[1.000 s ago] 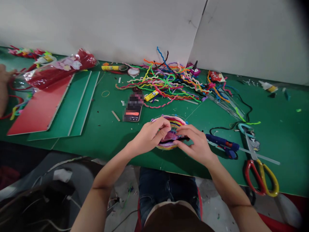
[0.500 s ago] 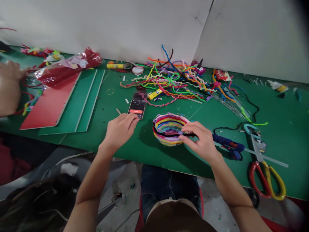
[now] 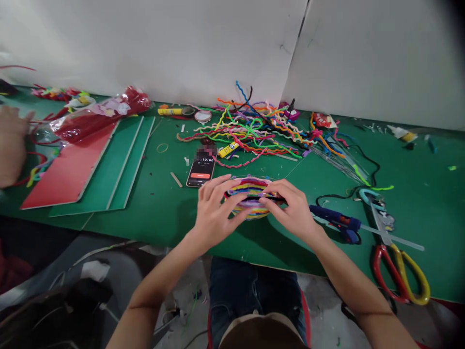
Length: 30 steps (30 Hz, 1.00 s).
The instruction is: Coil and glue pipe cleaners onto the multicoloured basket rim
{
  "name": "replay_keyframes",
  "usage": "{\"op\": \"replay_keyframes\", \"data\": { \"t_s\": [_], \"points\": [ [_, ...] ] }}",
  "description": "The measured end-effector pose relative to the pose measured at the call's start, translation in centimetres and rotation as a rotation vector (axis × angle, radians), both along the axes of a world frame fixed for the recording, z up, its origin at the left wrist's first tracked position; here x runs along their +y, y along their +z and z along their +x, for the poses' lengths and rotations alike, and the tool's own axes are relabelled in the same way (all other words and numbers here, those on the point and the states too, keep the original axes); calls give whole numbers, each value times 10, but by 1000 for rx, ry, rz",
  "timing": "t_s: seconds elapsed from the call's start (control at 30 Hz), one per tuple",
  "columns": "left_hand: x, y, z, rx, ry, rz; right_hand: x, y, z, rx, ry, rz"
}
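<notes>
A small striped basket [image 3: 250,212], built of rings of coloured pipe cleaner, rests on the green table between my hands. Across its near rim runs a black pipe cleaner [image 3: 253,198]. My left hand [image 3: 215,209] holds the basket's left side, thumb and fingers at the rim beside the black strand. On the other side, my right hand [image 3: 293,207] pinches the black pipe cleaner between thumb and forefinger. Both hands cover parts of the basket's sides.
Beyond the basket lie a phone [image 3: 201,169], a yellow glue stick [image 3: 228,149] and a heap of pipe cleaners [image 3: 250,128]. A blue glue gun [image 3: 336,219] and large scissors [image 3: 385,237] are on the right. Boards [image 3: 72,169] and another person's hand [image 3: 12,145] are on the left.
My left hand has moved right from beside the phone onto the basket's left side. My right hand still pinches the black pipe cleaner at the rim. The phone's screen now shows a timer.
</notes>
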<state>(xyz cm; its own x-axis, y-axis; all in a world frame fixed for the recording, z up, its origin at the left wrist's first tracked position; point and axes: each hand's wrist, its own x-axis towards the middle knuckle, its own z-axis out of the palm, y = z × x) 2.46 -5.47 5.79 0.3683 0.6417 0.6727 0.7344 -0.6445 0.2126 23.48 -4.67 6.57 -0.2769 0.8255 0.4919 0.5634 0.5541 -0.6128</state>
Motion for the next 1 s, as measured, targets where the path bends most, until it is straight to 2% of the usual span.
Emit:
{"op": "replay_keyframes", "data": {
  "t_s": [0.13, 0.33, 0.47, 0.8, 1.0],
  "points": [
    [-2, -7, 24, -88, 10, -36, 0, 0, 1, 18, -11, -29],
    [-4, -14, 39, -174, -11, -41, -3, -1, 4, 57, 25, -46],
    [-2, -17, 40, -216, -19, -110, -2, -2, 4, 52, 35, -47],
    [2, -16, 34, -199, -62, -125, 4, -4, 5, 12, 76, -14],
    [2, -11, 32, -158, -31, -137, 4, -1, 7, -26, 79, -86]
  ]
}}
